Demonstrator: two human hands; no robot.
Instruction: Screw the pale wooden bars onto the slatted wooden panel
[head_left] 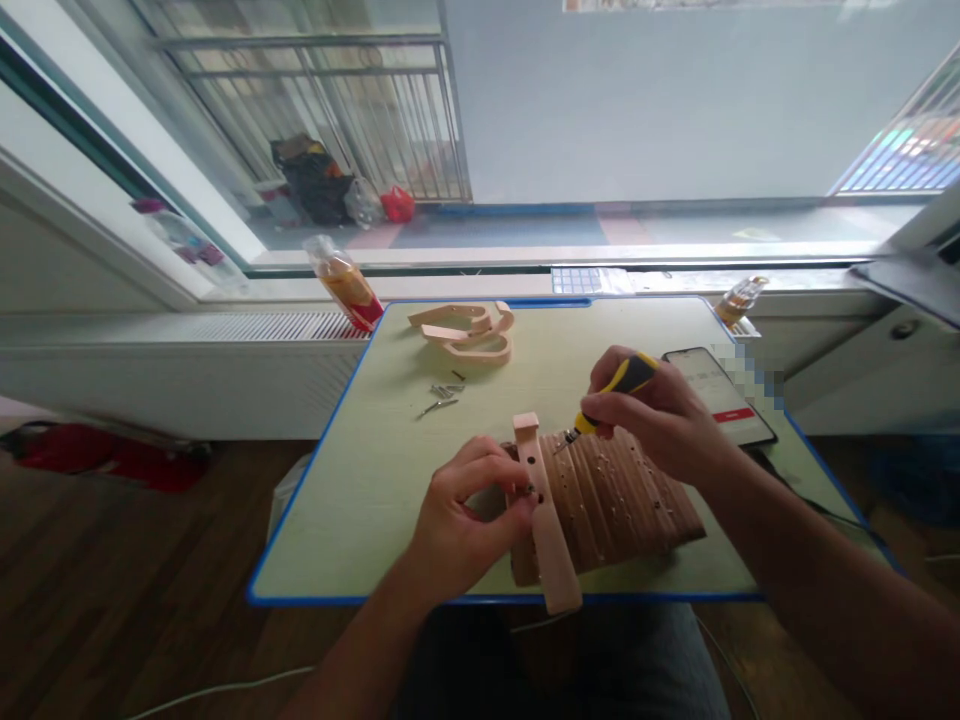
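Note:
My right hand (660, 415) grips a black-and-yellow screwdriver (628, 378), its tip angled down to the left over a brown ridged wooden piece (607, 500). Small holes and light specks dot that brown wood. Across its left end lies a pale wooden bar (555, 560) with dark holes and an upturned block at the far end. Over the bar, the thumb and finger of my left hand (472, 510) are pinched on a small metal screw (531, 489), largely covered by the fingertips. The screwdriver tip is apart from this screw.
Pale curved wooden parts (472, 335) lie at the far left of the blue-edged table (375, 480). Nearer are several loose screws (442, 395). A phone (720, 395) lies at the right with a cable (810, 500). Bottles, one with orange liquid (349, 288), stand by the window.

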